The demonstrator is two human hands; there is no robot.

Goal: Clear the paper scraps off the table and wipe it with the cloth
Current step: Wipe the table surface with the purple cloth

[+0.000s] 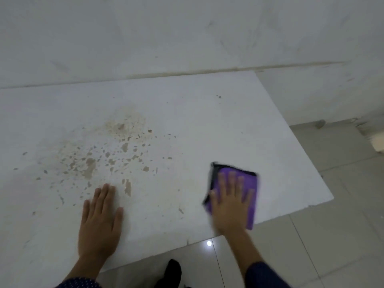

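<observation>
Purple cloth (250, 196), folded, dark trim on its far and left edges. Lies flat on the white table (187, 113) near the right front corner, long axis running front to back, its near end close to the front edge.

Right hand (230, 201) pressed palm-down on top of the cloth, fingers spread and pointing toward the far edge; flat, not clenched, pinning the cloth rather than gripping it. Hand and cloth blurred, so likely mid-stroke.

Left hand (101, 219) flat on bare table near the front edge, fingers together, holding nothing; reads as a brace.

Brown stains (91, 163), blotches and specks, spread across the table's middle-left, well to the left of the cloth and just beyond the left fingertips. No paper scraps visible; clearing appears done, wiping under way.

Key relation: the stains lie left and farther in from the cloth, so the right hand would need to sweep leftward.

No labels, brands or legible writing.
</observation>
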